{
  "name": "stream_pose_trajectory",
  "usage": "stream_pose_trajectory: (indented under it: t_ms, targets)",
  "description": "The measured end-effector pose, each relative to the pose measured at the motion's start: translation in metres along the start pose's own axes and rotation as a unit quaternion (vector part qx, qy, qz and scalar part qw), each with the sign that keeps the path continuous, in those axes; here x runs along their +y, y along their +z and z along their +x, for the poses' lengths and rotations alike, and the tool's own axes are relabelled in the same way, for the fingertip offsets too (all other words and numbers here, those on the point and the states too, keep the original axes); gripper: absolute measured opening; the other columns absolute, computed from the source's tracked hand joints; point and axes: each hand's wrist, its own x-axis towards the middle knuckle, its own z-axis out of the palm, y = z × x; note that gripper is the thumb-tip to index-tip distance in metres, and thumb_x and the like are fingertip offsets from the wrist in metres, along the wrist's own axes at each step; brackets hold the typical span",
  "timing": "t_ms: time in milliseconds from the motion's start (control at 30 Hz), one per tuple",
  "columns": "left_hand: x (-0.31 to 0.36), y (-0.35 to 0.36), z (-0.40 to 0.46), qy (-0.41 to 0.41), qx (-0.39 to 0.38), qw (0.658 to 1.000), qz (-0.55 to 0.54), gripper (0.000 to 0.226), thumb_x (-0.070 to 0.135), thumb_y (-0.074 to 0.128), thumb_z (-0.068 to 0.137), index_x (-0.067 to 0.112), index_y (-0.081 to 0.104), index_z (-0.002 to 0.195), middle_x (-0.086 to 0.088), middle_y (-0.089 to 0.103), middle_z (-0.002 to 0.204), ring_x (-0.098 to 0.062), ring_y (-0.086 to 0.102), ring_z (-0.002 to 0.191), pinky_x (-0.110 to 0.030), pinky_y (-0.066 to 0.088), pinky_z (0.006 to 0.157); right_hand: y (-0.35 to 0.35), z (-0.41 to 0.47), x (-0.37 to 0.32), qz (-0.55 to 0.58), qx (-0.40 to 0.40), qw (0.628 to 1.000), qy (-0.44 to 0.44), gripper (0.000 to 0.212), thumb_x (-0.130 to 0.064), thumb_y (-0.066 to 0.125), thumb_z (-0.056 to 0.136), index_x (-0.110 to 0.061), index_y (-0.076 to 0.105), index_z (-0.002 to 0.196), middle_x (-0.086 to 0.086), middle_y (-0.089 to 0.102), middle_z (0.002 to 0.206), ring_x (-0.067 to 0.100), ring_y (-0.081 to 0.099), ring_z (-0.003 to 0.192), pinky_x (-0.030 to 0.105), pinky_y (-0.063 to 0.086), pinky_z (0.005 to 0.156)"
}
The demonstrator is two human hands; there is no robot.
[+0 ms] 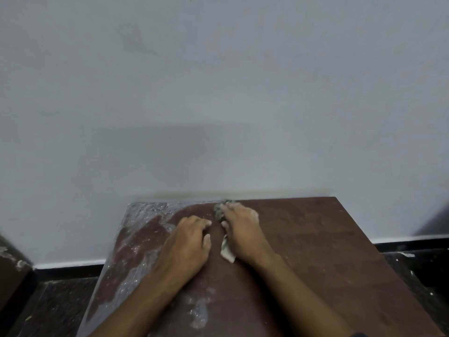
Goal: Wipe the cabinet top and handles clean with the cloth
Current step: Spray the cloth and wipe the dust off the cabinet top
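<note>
While the right hand (239,227) presses the cloth (227,250) onto the cabinet top (315,239) near the wall (218,93), its fingers (224,210) curl over the bunched fabric; the left hand (188,242) rests just beside, fingers relaxed, holding nothing.

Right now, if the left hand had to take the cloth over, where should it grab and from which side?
Probably the pale loose tail of the cloth that sticks out below the right hand. Come from the left, where the left hand rests beside it. The rest is bunched under the right hand's fingers near the wall.
</note>
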Motion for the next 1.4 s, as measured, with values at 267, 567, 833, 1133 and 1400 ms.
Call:
stream_pose_trajectory:
  t_ms: [267, 567, 833, 1133, 1400]
  targets:
    - [-0.024, -0.015, -0.005, -0.014, 0.021, 1.000, 0.014, 0.033, 0.027, 0.057, 0.092, 0.020, 0.059, 0.124, 0.007, 0.057, 0.118, -0.011, 0.049, 0.115, -0.028, 0.042, 0.100, 0.014, 0.028, -0.002, -0.044, 0.001, 0.997, 0.058, 0.048, -0.026, 0.046, 0.102, -0.017, 0.041, 0.149, 0.005, 0.045, 0.152, 0.024, 0.036, 0.141, 0.038, 0.023, 0.121]
    - [-0.049, -0.031, -0.016, -0.037, 0.029, 0.999, 0.012, 0.031, 0.026, 0.058, 0.091, 0.020, 0.061, 0.121, 0.007, 0.059, 0.114, -0.011, 0.050, 0.111, -0.026, 0.041, 0.097, 0.010, 0.017, 0.003, 0.026, -0.055, 0.997, -0.047, 0.052, -0.024, 0.055, 0.101, -0.021, 0.042, 0.151, 0.005, 0.046, 0.153, 0.022, 0.038, 0.143, 0.039, 0.024, 0.122]
    - [-0.039, -0.029, -0.018, -0.030, 0.025, 0.999, 0.005, 0.031, 0.025, 0.059, 0.090, 0.018, 0.061, 0.120, 0.006, 0.059, 0.112, -0.011, 0.049, 0.109, -0.028, 0.041, 0.098, 0.012, 0.013, -0.033, 0.028, -0.070, 0.997, -0.008, 0.050, -0.019, 0.047, 0.102, -0.022, 0.039, 0.151, 0.007, 0.042, 0.155, 0.025, 0.032, 0.145, 0.042, 0.019, 0.122]
    - [-0.042, -0.026, -0.026, -0.026, 0.025, 0.999, -0.006, 0.030, 0.026, 0.057, 0.091, 0.019, 0.061, 0.121, 0.008, 0.059, 0.114, -0.009, 0.049, 0.111, -0.027, 0.042, 0.098, -0.009, -0.098, -0.054, 0.021, -0.095, 0.987, -0.131, 0.051, -0.032, 0.038, 0.105, -0.030, 0.030, 0.155, -0.010, 0.031, 0.160, 0.008, 0.019, 0.151, 0.033, 0.013, 0.125]
    - [-0.038, -0.026, -0.017, -0.021, 0.032, 0.999, 0.004, 0.033, 0.025, 0.058, 0.089, 0.018, 0.060, 0.122, 0.005, 0.061, 0.114, -0.014, 0.050, 0.109, -0.032, 0.043, 0.098, 0.019, -0.032, -0.056, 0.034, -0.045, 0.998, -0.032, 0.051, -0.021, 0.048, 0.101, -0.022, 0.040, 0.152, 0.001, 0.040, 0.157, 0.021, 0.030, 0.148, 0.042, 0.019, 0.123]
